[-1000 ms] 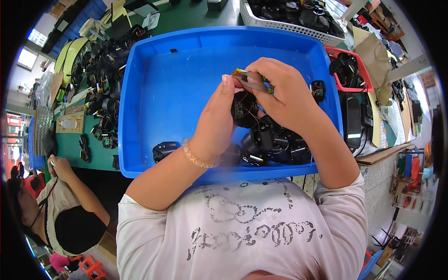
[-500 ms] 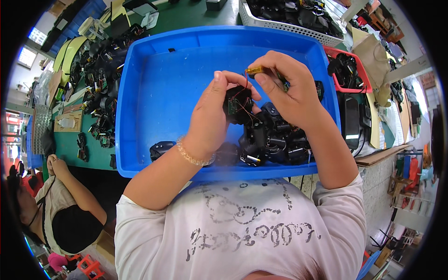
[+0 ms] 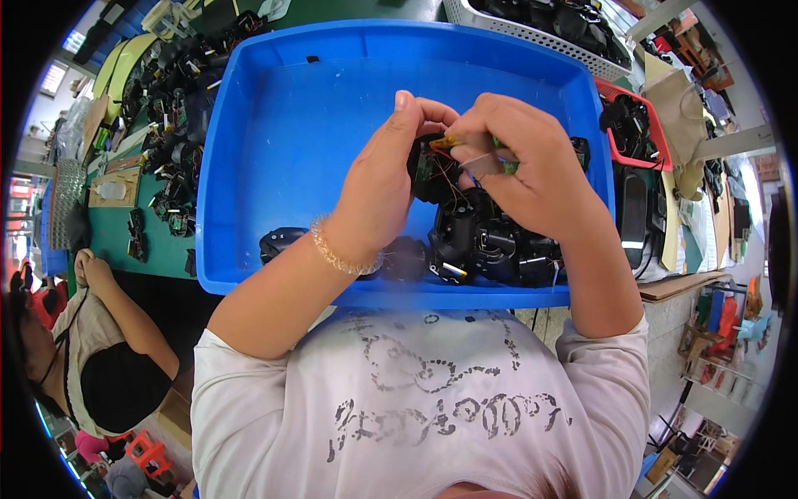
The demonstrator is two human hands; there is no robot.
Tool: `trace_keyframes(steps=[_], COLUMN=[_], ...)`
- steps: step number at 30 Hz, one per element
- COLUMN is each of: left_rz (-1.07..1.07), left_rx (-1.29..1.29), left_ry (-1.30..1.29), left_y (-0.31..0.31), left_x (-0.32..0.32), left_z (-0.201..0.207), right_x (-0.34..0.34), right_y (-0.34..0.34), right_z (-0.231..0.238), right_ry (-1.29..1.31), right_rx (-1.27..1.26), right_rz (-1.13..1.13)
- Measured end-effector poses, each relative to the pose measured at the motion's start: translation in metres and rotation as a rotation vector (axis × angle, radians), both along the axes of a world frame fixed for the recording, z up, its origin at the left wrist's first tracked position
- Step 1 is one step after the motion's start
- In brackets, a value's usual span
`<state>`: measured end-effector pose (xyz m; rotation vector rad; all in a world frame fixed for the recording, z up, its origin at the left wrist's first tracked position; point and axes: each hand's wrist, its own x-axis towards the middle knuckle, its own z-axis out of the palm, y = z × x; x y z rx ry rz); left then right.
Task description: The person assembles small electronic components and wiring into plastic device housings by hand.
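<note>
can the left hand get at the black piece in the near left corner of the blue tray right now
Probably not straight away: the left hand is taken up with a wired black part. Otherwise, nothing seems to lie on the black piece, close by the left forearm.

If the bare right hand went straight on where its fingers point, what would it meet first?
Going leftward, the right hand would probably meet the black housing with thin wires, held in the bare left hand; depth is unclear.
</note>
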<state>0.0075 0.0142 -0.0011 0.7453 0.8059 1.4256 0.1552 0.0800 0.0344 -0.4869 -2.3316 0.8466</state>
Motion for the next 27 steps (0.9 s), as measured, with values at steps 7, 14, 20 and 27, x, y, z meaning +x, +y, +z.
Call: trace_keyframes(steps=[7,14,20,27], left_rz=[0.030,-0.116,-0.187,-0.166], left_rx=[-0.050,0.036,-0.021,-0.030], left_ry=[-0.057,-0.157,-0.169,-0.086], left_y=[0.000,0.003,0.001,-0.003], left_x=[-0.005,-0.012,-0.011,-0.006], left_z=[-0.005,-0.009,-0.004,0.001], right_x=[0.009,0.004,0.005,0.005], right_y=[-0.004,-0.004,-0.003,-0.001], right_z=[0.008,0.009,0.013,0.007], right_ry=[-0.055,0.068,0.075,0.004], right_rx=[-0.278,-0.194,-0.137,0.076], right_rz=[0.246,0.058,-0.017,-0.025])
